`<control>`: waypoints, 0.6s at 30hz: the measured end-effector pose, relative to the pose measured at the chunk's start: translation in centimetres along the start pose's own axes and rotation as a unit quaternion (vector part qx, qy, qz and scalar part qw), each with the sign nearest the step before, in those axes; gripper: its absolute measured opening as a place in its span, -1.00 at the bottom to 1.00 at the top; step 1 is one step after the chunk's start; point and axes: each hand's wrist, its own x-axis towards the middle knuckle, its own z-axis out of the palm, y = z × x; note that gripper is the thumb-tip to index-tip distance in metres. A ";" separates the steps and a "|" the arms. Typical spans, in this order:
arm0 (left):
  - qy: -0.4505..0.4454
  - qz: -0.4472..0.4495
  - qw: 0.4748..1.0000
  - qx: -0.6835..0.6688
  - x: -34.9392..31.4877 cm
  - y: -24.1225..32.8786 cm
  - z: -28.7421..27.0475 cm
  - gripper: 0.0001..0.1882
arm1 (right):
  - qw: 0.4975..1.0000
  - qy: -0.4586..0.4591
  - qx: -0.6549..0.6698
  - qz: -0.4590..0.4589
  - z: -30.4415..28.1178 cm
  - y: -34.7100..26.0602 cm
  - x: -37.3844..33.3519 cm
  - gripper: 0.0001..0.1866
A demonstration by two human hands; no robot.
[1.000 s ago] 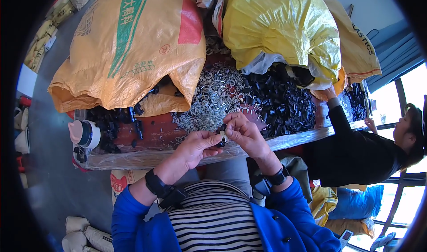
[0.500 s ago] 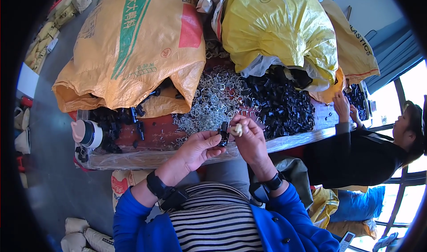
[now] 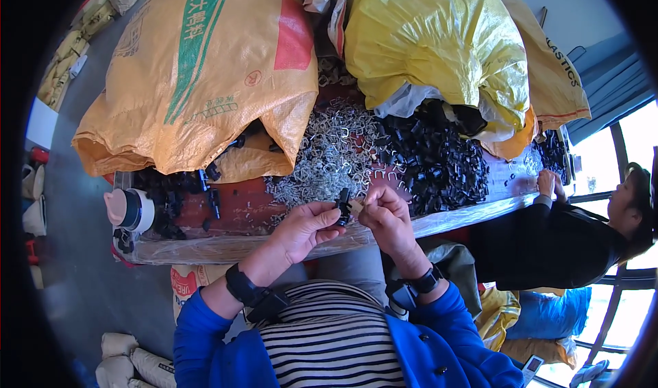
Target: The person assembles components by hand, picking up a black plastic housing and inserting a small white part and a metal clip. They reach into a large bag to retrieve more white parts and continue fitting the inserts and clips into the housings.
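My left hand [image 3: 306, 232] is closed, pinching a small black plastic part [image 3: 344, 204] between thumb and fingers above the table's front edge. Close beside it on the right, my right hand [image 3: 389, 223] has its fingers curled into a pinch. From those fingertips a cream-coloured tip [image 3: 356, 208] reaches up to the black part; whether it is a held piece or a covering on a finger I cannot tell. Just beyond my hands lies a heap of small bent metal clips [image 3: 322, 158]. More black plastic parts [image 3: 442, 165] are piled to its right.
An orange woven sack [image 3: 205, 107] at the left and a yellow sack [image 3: 439, 45] at the right lie on the red-topped table [image 3: 236, 199]. A white lidded cup [image 3: 137, 211] stands at the left corner. To the right, a person in black [image 3: 541, 244] works at the same table.
My right hand has turned, bringing the cream-coloured tip leftward against the black part. My left hand keeps its hold. The other person's hands have come down toward the table edge.
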 end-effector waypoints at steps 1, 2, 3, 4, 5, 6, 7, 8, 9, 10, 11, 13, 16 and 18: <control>0.000 0.000 1.000 -0.001 0.1 0.0 -0.1 -0.82 | 1.000 0.000 0.000 0.001 0.0 0.1 0.1 -0.91; -0.004 -0.002 1.000 -0.003 0.2 -0.1 -0.2 -0.82 | 0.999 0.023 -0.020 -0.011 0.1 0.2 0.1 -0.91; -0.009 -0.004 1.000 -0.004 0.3 -0.2 -0.3 -0.82 | 0.998 0.046 -0.040 -0.022 0.3 0.4 0.2 -0.91; -0.013 -0.006 1.000 -0.006 0.4 -0.2 -0.4 -0.82 | 0.995 0.068 -0.059 -0.033 0.5 0.5 0.3 -0.90; -0.012 -0.006 1.000 -0.007 0.4 -0.2 -0.4 -0.82 | 0.995 0.068 -0.059 -0.032 0.6 0.6 0.3 -0.90; -0.002 -0.003 1.000 -0.006 0.4 -0.2 -0.5 -0.82 | 0.991 0.067 -0.107 -0.049 0.7 0.7 0.2 -0.90; 0.008 -0.001 1.000 -0.005 0.4 -0.2 -0.5 -0.83 | 0.984 0.067 -0.155 -0.065 0.8 0.8 0.1 -0.89; 0.018 0.001 1.000 -0.004 0.5 -0.2 -0.5 -0.83 | 0.974 0.066 -0.203 -0.081 0.9 0.8 0.1 -0.89; 0.019 0.001 1.000 -0.004 0.5 -0.2 -0.5 -0.83 | 0.974 0.066 -0.203 -0.081 1.1 0.5 0.1 -0.89; 0.019 0.003 1.000 -0.003 0.5 -0.2 -0.5 -0.83 | 0.944 0.045 -0.307 -0.110 1.3 0.0 0.1 -0.88; 0.019 0.005 1.000 -0.001 0.5 -0.3 -0.5 -0.83 | 0.902 0.022 -0.408 -0.139 1.4 -0.5 0.2 -0.86; 0.020 0.007 1.000 0.000 0.5 -0.4 -0.5 -0.83 | 0.848 0.000 -0.503 -0.165 1.5 -0.7 0.2 -0.85; 0.015 0.013 1.000 0.020 0.4 -0.5 -0.4 -0.84 | 0.814 -0.029 -0.542 -0.207 1.4 -0.6 0.0 -0.89; 0.014 0.011 1.000 0.019 0.3 -0.6 -0.4 -0.84 | 0.812 -0.027 -0.543 -0.210 1.6 -0.7 -0.1 -0.89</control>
